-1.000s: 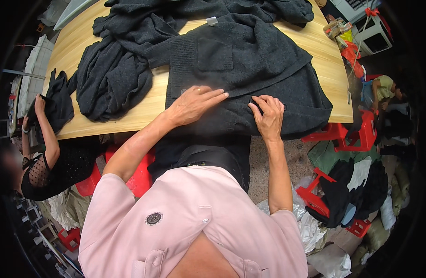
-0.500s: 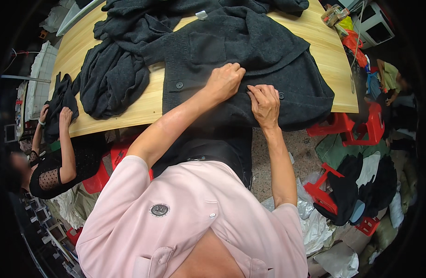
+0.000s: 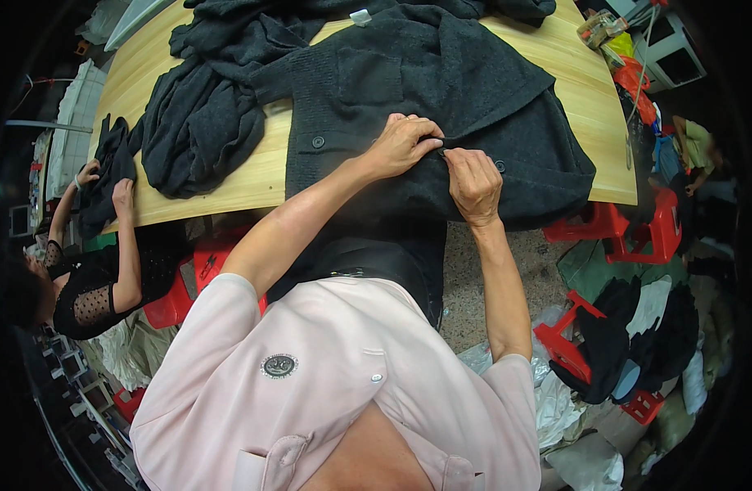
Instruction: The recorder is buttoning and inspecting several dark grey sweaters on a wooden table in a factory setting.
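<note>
A dark grey knit cardigan (image 3: 368, 106) lies spread over the near edge of the wooden table, with a patch pocket (image 3: 369, 76) and a ribbed hem at its left. One dark button (image 3: 318, 141) shows near the hem and another button (image 3: 499, 166) just right of my right hand. My left hand (image 3: 405, 146) is closed, thumb and fingers pinching the cardigan's front band. Close beside it, my right hand (image 3: 476, 188) pinches the same band with its fingertips. A small dark bit shows between the fingertips; I cannot tell whether it is a button or cloth.
More dark knit garments (image 3: 204, 123) are heaped on the table (image 3: 229, 200) to the left, where a co-worker's hands (image 3: 124, 196) hold dark cloth. Red stools (image 3: 661, 229) stand below the table at the right. Dark clothing (image 3: 609, 352) and plastic bags (image 3: 556, 413) lie on the floor.
My left hand has turned and its thumb and fingers now reach farther right, close to the right fingertips. My right hand has tightened its pinch. The cardigan stays in place.
</note>
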### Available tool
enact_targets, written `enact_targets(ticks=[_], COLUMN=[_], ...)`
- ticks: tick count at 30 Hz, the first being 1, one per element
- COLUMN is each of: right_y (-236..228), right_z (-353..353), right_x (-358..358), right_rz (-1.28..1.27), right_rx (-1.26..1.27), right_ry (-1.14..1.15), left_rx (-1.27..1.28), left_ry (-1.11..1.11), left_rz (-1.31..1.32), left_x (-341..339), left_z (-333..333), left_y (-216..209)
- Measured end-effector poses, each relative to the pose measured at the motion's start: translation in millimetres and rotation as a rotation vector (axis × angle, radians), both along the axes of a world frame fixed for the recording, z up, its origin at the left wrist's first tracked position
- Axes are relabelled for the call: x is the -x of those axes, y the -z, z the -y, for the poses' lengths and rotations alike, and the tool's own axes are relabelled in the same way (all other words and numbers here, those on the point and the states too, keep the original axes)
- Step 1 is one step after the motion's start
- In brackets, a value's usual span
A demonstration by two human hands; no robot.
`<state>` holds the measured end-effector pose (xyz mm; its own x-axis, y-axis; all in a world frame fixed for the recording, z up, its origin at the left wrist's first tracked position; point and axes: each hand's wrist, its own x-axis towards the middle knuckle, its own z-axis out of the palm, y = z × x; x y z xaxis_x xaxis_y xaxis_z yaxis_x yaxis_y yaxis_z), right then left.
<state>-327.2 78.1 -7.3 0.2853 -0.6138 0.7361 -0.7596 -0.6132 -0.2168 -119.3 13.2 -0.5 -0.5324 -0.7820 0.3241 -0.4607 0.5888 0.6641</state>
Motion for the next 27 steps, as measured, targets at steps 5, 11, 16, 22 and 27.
enact_targets(ticks=[5, 11, 16, 22, 27], right_y=[-7.6, -10.3, -11.2, -3.1, -4.0], right_z=[7.5, 8.1, 9.1, 8.6, 6.1], right_x=[0.2, 3.6, 0.2, -6.2, -10.9], right_rz=[-0.079, -0.153, -0.089, -0.046, 0.151], right_rx=[0.005, -0.11, -0.177, -0.168, -0.187], right_ry=[-0.059, -0.069, -0.099, -0.019, -0.038], left_rx=[-0.052, -0.123, -0.197, -0.073, 0.293], left_ry=[0.041, 0.159, 0.052, -0.106, -0.096], left_rz=[0.033, -0.053, -0.109, -0.239, -0.108], left_x=[-6.1, -14.5, -6.4, 7.4, 12.8], left_z=[-0.1, -0.4, -0.8, -8.5, -21.1], left_y=[-1.5, -10.1, -6.4, 1.9, -1.1])
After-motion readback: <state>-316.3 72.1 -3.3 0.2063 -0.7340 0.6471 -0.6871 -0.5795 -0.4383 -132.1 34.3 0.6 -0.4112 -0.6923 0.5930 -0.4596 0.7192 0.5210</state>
